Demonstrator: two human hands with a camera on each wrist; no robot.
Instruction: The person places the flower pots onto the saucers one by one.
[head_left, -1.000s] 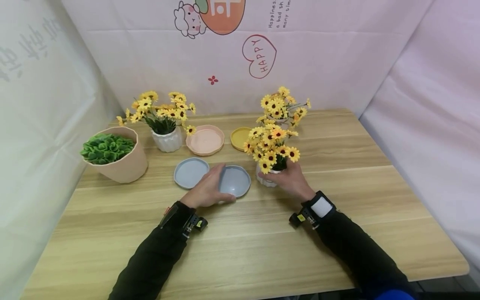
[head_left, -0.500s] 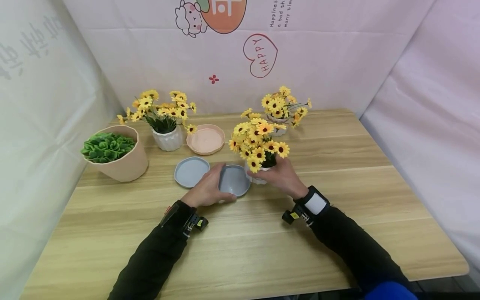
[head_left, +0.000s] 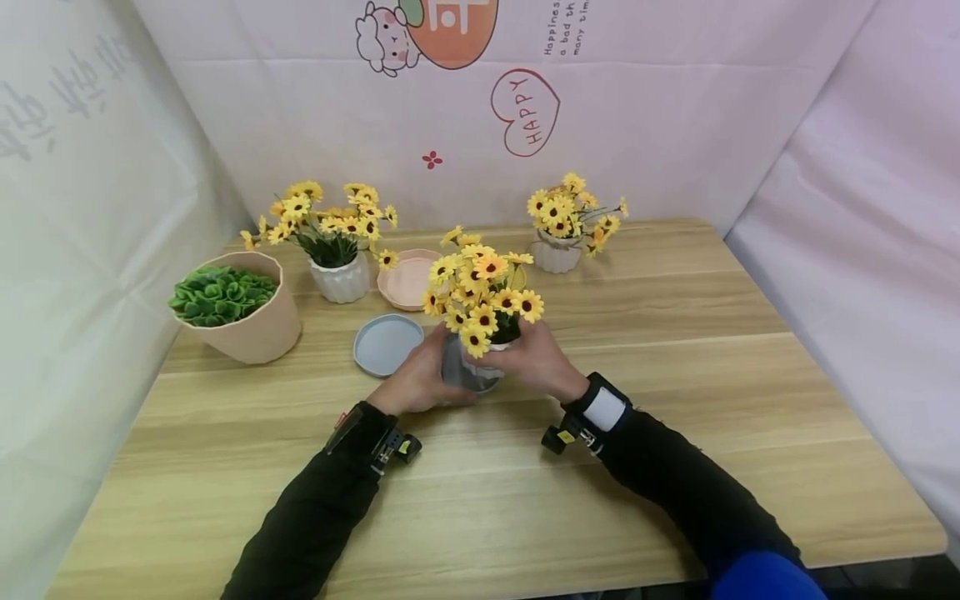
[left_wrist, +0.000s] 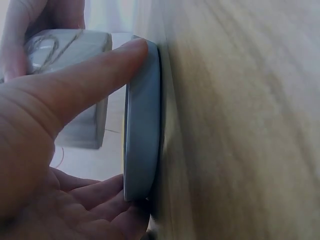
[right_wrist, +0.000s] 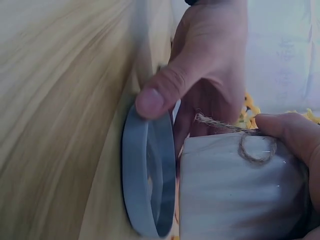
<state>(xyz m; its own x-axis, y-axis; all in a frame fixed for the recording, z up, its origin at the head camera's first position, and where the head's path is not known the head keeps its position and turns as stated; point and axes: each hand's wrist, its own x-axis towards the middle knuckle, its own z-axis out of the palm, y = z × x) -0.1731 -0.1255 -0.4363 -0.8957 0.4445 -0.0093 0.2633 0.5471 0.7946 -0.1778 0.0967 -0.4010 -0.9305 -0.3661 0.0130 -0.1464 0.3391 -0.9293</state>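
Matt wood-grain desk [head_left: 675, 375], smooth. Grey saucer [right_wrist: 145, 185] of smooth, matt plastic. White pot [right_wrist: 235, 190] ribbed, slightly glossy like glazed ceramic, tied with rough twine [right_wrist: 250, 145]. Backdrop [head_left: 675, 125] of creased, matt cloth.

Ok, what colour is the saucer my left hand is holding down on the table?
Grey-blue. The saucer shows best in the right wrist view, edge-on under the left hand's thumb.

Three sunflower pots [head_left: 483, 321], one green plant pot [head_left: 232, 308], two grey saucers [head_left: 386, 343], one pink saucer [head_left: 405, 282]
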